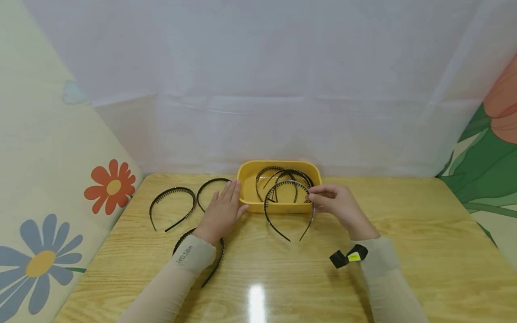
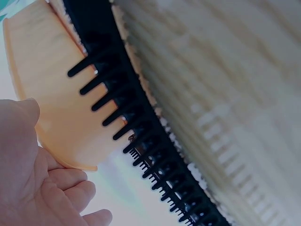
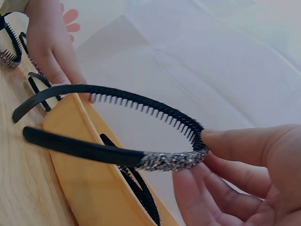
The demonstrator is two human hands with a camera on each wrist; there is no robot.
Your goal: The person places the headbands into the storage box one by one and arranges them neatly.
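Note:
My right hand [image 1: 339,206] pinches a black toothed headband [image 3: 174,161] by its glittery side, above the front rim of a yellow bin [image 1: 282,208]. In the head view the headband's two tips point down toward me. Several more black headbands [image 1: 296,172] lie inside the bin. My left hand [image 1: 222,211] rests with fairly straight fingers against the bin's left end, its thumb near the front corner. In the left wrist view, a toothed headband [image 2: 136,113] crosses close to the camera, and the left fingers touch the bin [image 2: 66,103].
Left of the bin, a headband [image 1: 171,190] and another headband [image 1: 210,181] lie on the wooden table [image 1: 299,282]. A third headband [image 1: 220,258] lies partly under my left forearm. Behind the table hangs a white sheet [image 1: 258,112], with flower-patterned panels at both sides.

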